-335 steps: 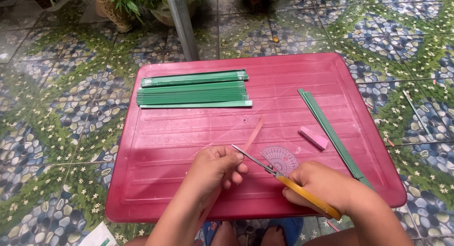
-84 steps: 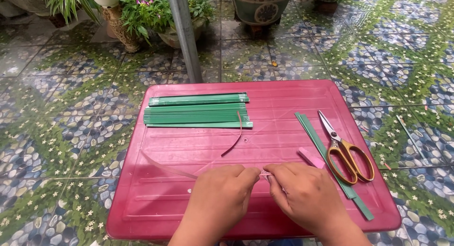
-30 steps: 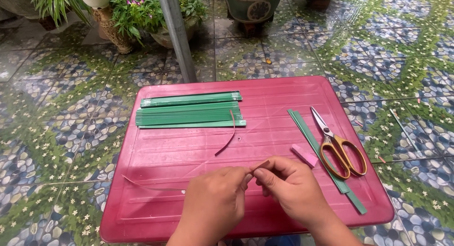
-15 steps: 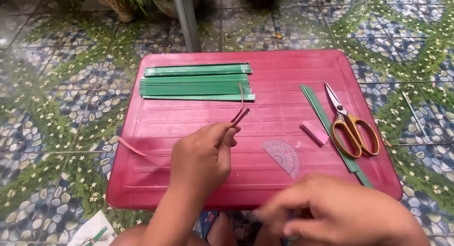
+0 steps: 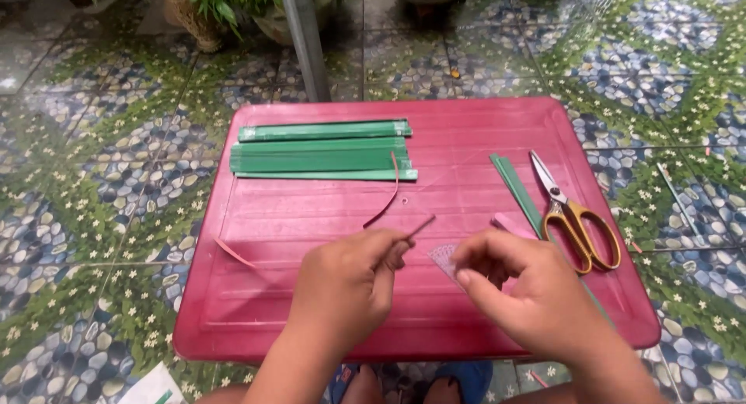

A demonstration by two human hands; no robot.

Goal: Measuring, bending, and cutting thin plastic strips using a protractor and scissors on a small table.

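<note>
My left hand pinched a thin red strip; my right hand, loosely curled and empty, hid the protractor. Scissors and green strips lay apart on the counter.

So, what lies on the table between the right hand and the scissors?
In the head view, a green strip lies between the right hand and the scissors, with a small pink piece beside it, all on the red table.

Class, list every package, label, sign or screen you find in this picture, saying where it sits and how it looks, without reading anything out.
White paper or packet corner with green marking: on the tiled floor, bottom left, below the red table; too cropped to tell which.
No signs or screens in view.
</note>
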